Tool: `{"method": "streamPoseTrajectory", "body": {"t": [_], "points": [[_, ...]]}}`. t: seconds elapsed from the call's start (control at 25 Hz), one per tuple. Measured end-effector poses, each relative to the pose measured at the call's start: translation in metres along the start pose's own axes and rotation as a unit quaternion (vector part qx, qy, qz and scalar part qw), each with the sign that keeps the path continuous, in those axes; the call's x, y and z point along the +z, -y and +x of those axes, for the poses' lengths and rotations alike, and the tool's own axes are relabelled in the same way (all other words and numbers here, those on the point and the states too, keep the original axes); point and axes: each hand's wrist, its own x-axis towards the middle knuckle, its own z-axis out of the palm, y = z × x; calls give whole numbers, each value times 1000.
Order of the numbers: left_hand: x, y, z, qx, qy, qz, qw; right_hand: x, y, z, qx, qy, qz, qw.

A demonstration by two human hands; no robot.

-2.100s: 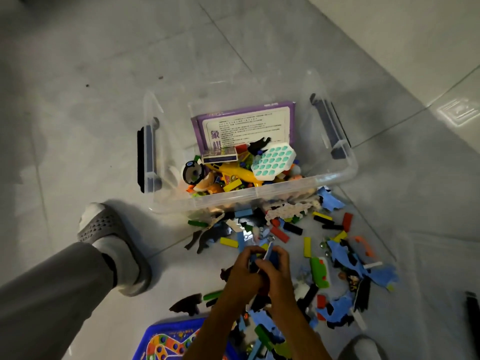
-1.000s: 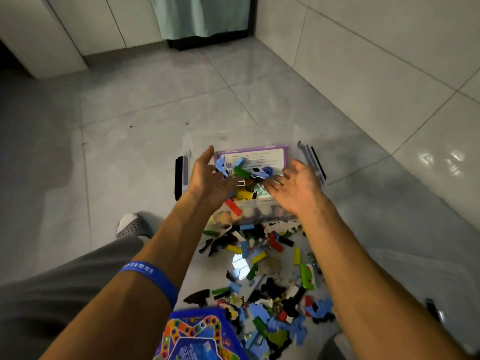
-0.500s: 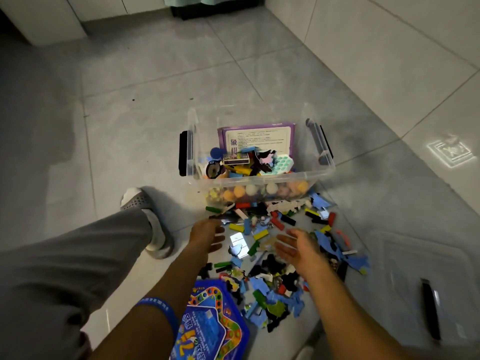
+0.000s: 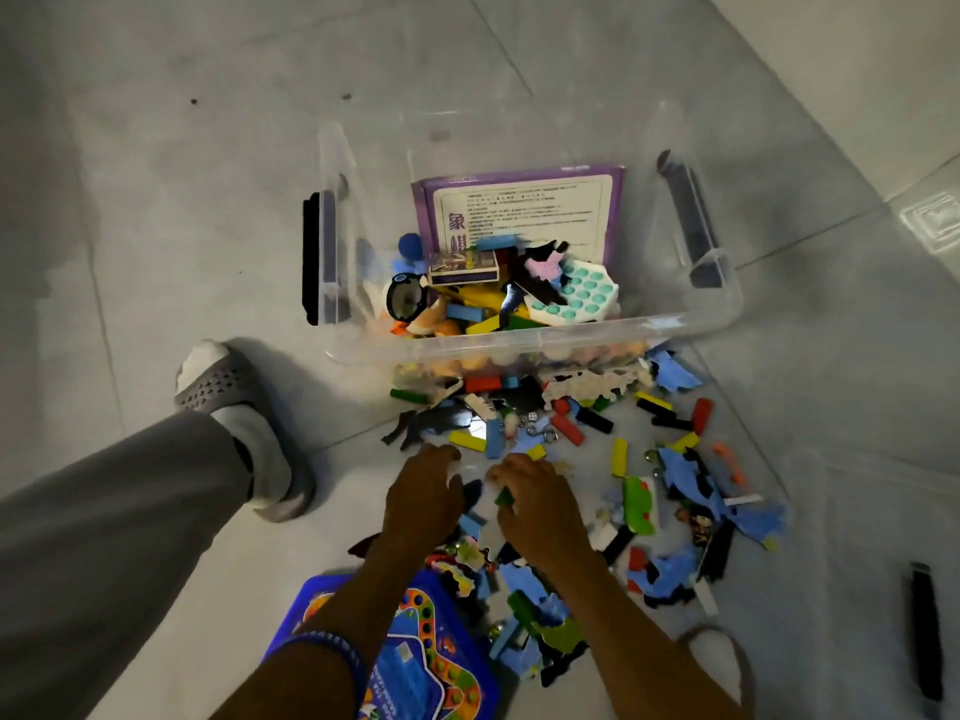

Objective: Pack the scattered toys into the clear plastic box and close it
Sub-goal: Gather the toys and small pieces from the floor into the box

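Your left hand (image 4: 423,498) and right hand (image 4: 535,504) curl over floor toys (image 4: 670,475), grip unclear | clear box (image 4: 519,340) beyond | blue game board (image 4: 415,662) beneath your wrists

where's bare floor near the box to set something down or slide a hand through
Bare tile lies left of the clear plastic box, beyond its black handle, and behind the box. It is crowded from the box front to both hands, left hand and right hand, among scattered toys.

Dim overall, with a bright glare patch on the floor (image 4: 930,220) far right. Soft shadow beside the shoe (image 4: 244,433). Slightly soft focus; wide-angle bending at edges.
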Motion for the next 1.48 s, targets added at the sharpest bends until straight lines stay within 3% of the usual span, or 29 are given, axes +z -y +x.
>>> {"method": "streamPoseTrajectory", "body": {"t": [0.12,0.24,0.32,0.4,0.44,0.52,0.56,0.6,0.64,0.68,0.72,0.8,0.84,0.92,1.0,1.08,1.16,1.2,1.24,1.32,1.36,1.4,1.44,1.48], "points": [[18,-2,25,68,-16,91,993,17,-3,8,-46,0,-174,984],[26,2,43,56,0,176,983,29,-2,8,-56,-61,-223,971],[25,-1,51,31,-2,88,996,29,-5,9,-38,-86,-150,984],[21,-10,52,-51,16,-99,994,19,-2,10,77,-86,60,991],[18,-14,52,-118,37,-225,967,15,-2,12,168,-95,225,955],[9,-21,48,-245,100,-484,834,1,-5,20,311,-155,498,794],[4,-21,46,-267,130,-560,774,-6,-8,25,332,-160,581,726],[0,-20,43,-275,148,-599,737,-14,-11,29,327,-149,635,684],[-3,-20,41,-277,156,-616,721,-20,-14,32,317,-137,655,672],[-3,-20,41,-275,147,-611,728,-24,-15,35,304,-141,633,698],[-3,-24,41,-266,127,-582,758,-25,-17,37,284,-155,554,767],[1,-31,46,-230,75,-446,862,-20,-25,37,189,-204,264,923],[6,-34,48,-196,56,-351,914,-16,-29,35,116,-205,124,964],[19,-37,49,-117,18,-126,985,-1,-38,32,9,-140,-50,989],[33,-32,47,-49,-14,19,999,13,-44,28,-7,-126,-117,985],[42,-23,47,-15,-23,27,999,15,-42,24,20,-144,-85,986],[39,-23,50,-60,-18,-86,994,2,-35,25,117,-146,114,976],[35,-27,52,-112,-6,-183,977,-6,-35,27,180,-137,256,940],[29,-31,53,-175,13,-300,938,-14,-36,28,228,-137,414,870],[13,-36,49,-270,77,-528,801,-35,-33,25,253,-128,669,687],[6,-36,46,-282,111,-604,737,-44,-32,23,246,-116,743,612],[0,-35,45,-287,133,-647,694,-53,-32,20,241,-103,784,563],[-5,-35,45,-292,140,-663,675,-60,-31,19,242,-94,797,546],[-7,-35,48,-303,131,-655,680,-67,-30,19,245,-87,793,550]]}}
